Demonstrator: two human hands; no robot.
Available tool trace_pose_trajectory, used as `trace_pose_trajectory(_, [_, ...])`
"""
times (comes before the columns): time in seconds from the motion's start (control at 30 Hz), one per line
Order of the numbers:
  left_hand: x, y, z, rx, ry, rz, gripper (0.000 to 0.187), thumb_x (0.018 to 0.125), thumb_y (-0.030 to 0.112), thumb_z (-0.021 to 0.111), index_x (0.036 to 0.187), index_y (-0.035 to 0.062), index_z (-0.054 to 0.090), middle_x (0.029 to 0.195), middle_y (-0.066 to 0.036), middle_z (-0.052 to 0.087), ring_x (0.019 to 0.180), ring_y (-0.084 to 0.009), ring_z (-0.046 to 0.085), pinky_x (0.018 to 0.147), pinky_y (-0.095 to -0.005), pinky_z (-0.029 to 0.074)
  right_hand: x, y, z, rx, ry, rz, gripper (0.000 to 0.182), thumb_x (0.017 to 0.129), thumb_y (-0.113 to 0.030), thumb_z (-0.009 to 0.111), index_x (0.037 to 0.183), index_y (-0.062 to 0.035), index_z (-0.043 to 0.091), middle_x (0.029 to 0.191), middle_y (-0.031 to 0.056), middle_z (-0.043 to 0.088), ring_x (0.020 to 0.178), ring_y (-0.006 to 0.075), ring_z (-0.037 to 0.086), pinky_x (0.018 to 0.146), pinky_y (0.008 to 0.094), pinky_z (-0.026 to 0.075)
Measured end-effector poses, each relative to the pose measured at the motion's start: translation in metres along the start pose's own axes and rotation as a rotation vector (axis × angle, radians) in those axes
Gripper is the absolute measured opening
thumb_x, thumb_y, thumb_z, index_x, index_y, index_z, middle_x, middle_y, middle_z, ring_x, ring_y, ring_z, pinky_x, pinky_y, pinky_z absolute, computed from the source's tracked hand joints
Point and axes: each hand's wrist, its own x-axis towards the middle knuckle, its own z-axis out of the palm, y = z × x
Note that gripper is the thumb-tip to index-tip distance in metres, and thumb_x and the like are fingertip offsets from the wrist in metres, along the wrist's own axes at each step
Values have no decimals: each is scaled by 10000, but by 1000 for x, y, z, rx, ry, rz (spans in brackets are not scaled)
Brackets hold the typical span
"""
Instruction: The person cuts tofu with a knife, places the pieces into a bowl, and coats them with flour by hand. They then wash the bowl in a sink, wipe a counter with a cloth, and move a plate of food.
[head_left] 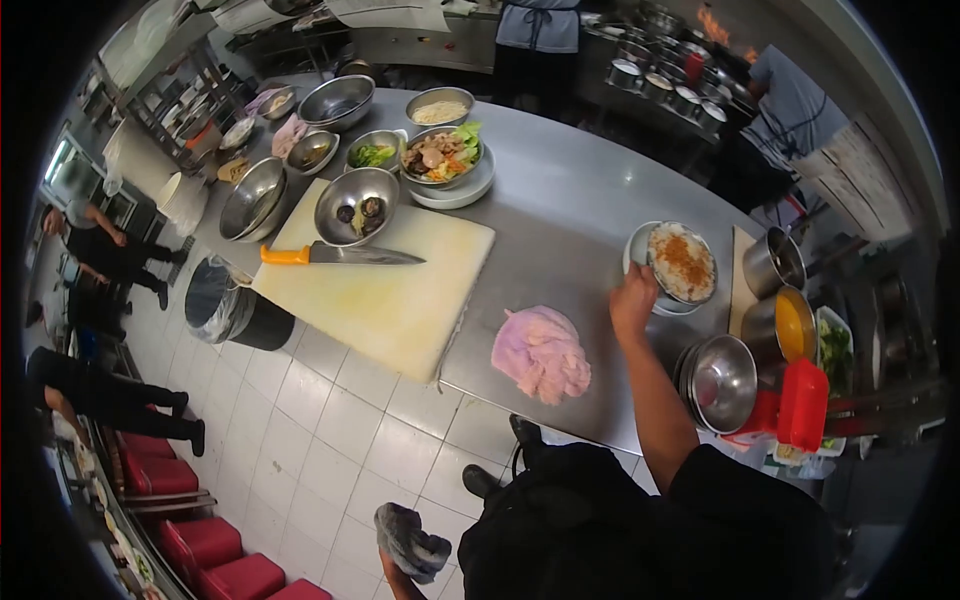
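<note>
My right hand (634, 302) reaches across the steel counter, its fingers closed at the near left rim of a bowl of rice (683, 262). Orange-brown topping covers the middle of the rice. Under the bowl a pale plate (672, 306) shows. Low in the view, away from the counter, my left hand (391, 568) grips a crumpled grey cloth (412, 543), which hides most of the fingers. A pink cloth (541, 354) lies bunched on the counter to the left of my right forearm.
An orange-handled knife (340, 255) lies on a cutting board (430, 290) beside a bowl of mushrooms (357, 207). Further back stands a bowl of mixed food (441, 156). Stacked steel bowls (722, 384) and a red container (803, 405) are at right. Several people are around.
</note>
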Motion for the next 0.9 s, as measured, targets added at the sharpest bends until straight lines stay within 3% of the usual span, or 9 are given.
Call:
trace_pose_trajectory(0.2, [20, -22, 8, -41, -30, 40, 304, 876, 320, 572, 1023, 54, 567, 860, -47, 596, 737, -174, 565, 646, -308, 470, 66, 33, 42, -127, 25, 137, 212, 710, -22, 531, 895, 39, 615, 903, 201, 566, 902, 364, 545, 815, 439, 429])
trace_pose_trajectory(0.3, [19, -42, -12, 14, -64, 11, 352, 914, 263, 502, 1154, 9, 543, 974, -111, 633, 836, -195, 621, 720, -329, 518, 100, 65, 64, -175, 97, 115, 169, 734, -45, 507, 834, 29, 621, 836, 205, 571, 856, 376, 554, 796, 450, 432])
trace_pose_trajectory(0.5, [-19, -49, -20, -11, 10, -47, 352, 915, 276, 498, 1144, 13, 545, 971, -110, 631, 839, -199, 618, 725, -335, 516, 148, 134, 106, -200, 211, 42, 169, 739, -71, 496, 798, 9, 633, 795, 194, 579, 823, 383, 565, 762, 471, 434])
trace_pose_trajectory(0.63, [-28, -35, -23, -27, 20, -46, 352, 916, 284, 495, 1137, 15, 545, 970, -110, 629, 840, -201, 616, 728, -339, 515, 135, 73, 59, -304, 155, 227, 243, 767, -114, 536, 972, -43, 645, 977, 172, 586, 907, 347, 567, 803, 454, 449])
trace_pose_trajectory(0.7, [-22, -20, -24, -21, 1, -38, 352, 916, 289, 493, 1134, 17, 546, 969, -109, 629, 841, -203, 615, 730, -341, 515, 108, 26, 35, -122, 155, 179, 268, 783, -139, 591, 1030, -42, 630, 1026, 165, 580, 934, 333, 562, 825, 431, 451])
trace_pose_trajectory(0.77, [-10, 1, -27, 2, -37, -31, 353, 916, 293, 492, 1130, 18, 546, 968, -109, 628, 841, -204, 614, 731, -342, 514, 57, -27, 13, 240, 136, -20, 221, 780, -105, 634, 985, -21, 632, 972, 161, 583, 881, 335, 562, 814, 407, 448])
trace_pose_trajectory(0.83, [7, 33, -28, 64, -96, -5, 353, 916, 297, 490, 1127, 19, 546, 967, -109, 627, 842, -205, 613, 733, -344, 514, -9, -74, -9, 421, 80, -191, 127, 775, -60, 631, 887, -17, 672, 865, 127, 573, 742, 271, 567, 685, 356, 475])
trace_pose_trajectory(0.87, [16, 55, -28, 107, -138, 12, 353, 916, 299, 490, 1125, 20, 547, 966, -109, 627, 842, -206, 613, 733, -345, 514, -30, -101, -37, 641, -103, -156, 144, 765, -45, 647, 904, -32, 686, 849, 96, 565, 687, 198, 559, 586, 309, 466])
trace_pose_trajectory(0.9, [27, 79, -25, 160, -191, 35, 354, 916, 301, 489, 1123, 20, 547, 966, -108, 627, 843, -206, 612, 734, -346, 513, -46, -118, -42, 840, -113, -88, 182, 758, -15, 661, 938, -33, 683, 870, 81, 573, 654, 140, 550, 542, 270, 449])
